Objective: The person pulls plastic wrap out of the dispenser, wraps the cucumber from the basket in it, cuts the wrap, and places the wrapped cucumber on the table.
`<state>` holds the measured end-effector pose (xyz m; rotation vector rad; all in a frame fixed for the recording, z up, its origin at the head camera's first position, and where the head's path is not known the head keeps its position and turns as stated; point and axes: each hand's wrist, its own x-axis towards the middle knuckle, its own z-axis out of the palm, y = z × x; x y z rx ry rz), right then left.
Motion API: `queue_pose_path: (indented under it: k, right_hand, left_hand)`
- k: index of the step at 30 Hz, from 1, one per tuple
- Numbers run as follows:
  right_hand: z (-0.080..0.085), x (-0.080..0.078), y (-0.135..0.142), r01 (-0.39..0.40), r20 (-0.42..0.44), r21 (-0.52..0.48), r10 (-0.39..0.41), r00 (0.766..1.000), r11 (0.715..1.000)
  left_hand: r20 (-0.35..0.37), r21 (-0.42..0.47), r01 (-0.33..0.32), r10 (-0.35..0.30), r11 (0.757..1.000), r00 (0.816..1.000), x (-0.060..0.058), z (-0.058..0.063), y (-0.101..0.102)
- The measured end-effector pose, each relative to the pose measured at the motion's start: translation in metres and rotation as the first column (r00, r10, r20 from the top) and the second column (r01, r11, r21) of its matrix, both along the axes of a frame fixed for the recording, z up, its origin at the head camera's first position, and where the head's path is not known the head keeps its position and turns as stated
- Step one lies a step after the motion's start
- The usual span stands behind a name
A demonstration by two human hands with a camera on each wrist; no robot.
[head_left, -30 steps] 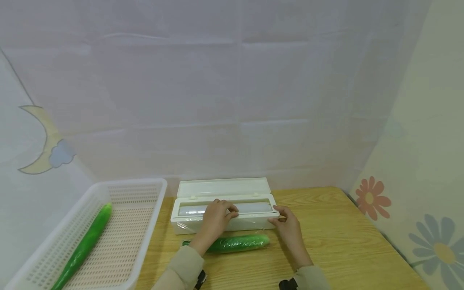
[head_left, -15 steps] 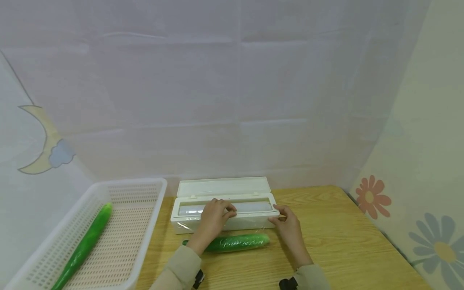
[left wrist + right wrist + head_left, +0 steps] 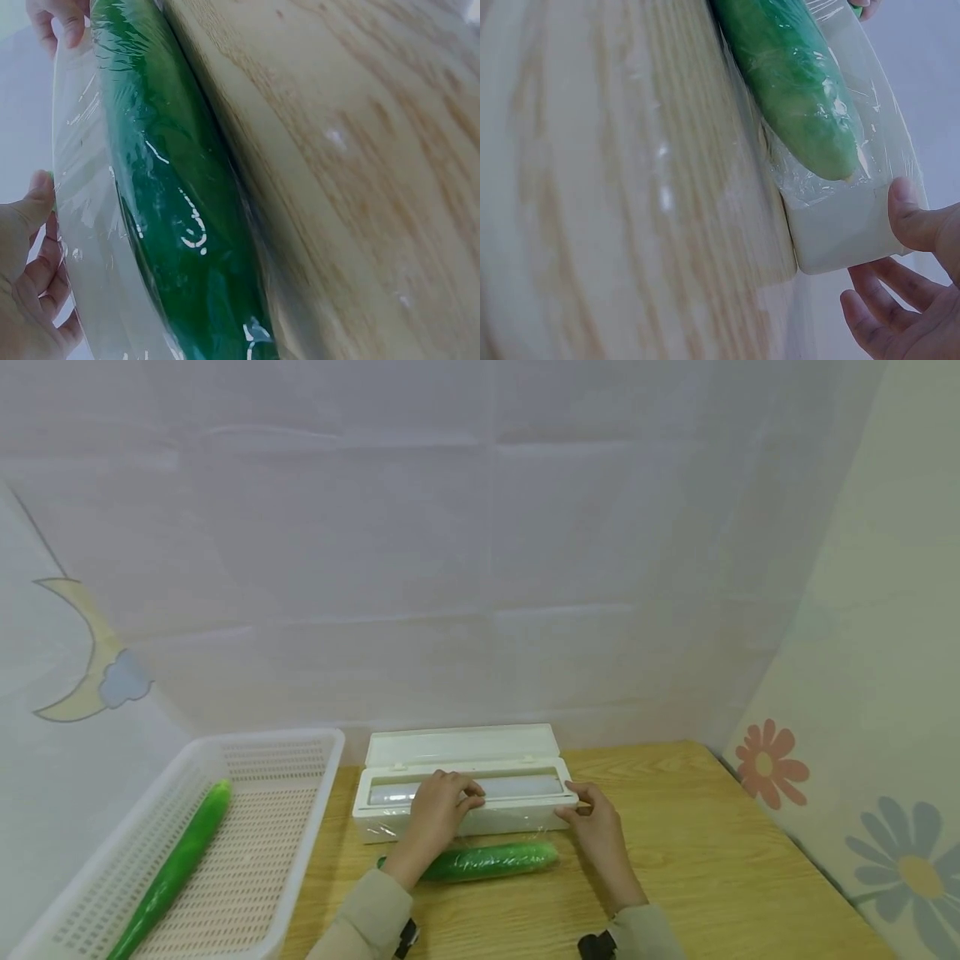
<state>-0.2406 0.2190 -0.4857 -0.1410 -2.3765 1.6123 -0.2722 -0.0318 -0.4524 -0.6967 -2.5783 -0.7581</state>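
Observation:
A white cling film dispenser sits on the table with its lid swung back and a roll of film showing inside. My left hand pinches a small green slide cutter on the dispenser's front top edge. My right hand grips the dispenser's right end, thumb on the front face. Along the front lies a cucumber under clear film, which runs up to the dispenser edge; my left forearm hides part of its left end. Wrinkled film sticks out past the cucumber's pale tip.
To the left stands a white perforated basket holding another long cucumber. Behind the dispenser rises a pale cloth-like wall. The wooden table extends to the right, up to a wall with flower prints.
My left hand has slid slightly left along the dispenser's front edge. The right hand keeps its hold on the right end, and the cucumber stays where it was.

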Motion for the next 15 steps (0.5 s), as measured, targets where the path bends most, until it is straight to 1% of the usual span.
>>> queue_pose_path:
  k: [5,10,15]
  right_hand:
    - [-0.001,-0.0009,0.001,-0.009,0.013,-0.025,0.01,1.0,1.0]
    - [-0.0013,-0.0009,0.0011,-0.005,-0.004,0.006,0.005,1.0,1.0]
    - [-0.0013,-0.0013,0.0021,0.008,-0.008,0.024,-0.008,1.0,1.0]
  left_hand:
    - [-0.004,0.021,0.011,-0.011,1.0,1.0,-0.0007,-0.0008,-0.0019]
    - [-0.004,0.026,0.009,-0.009,1.0,1.0,0.0006,-0.0013,-0.0031]
    - [-0.019,0.004,0.001,-0.001,1.0,1.0,0.0003,-0.0004,-0.0018]
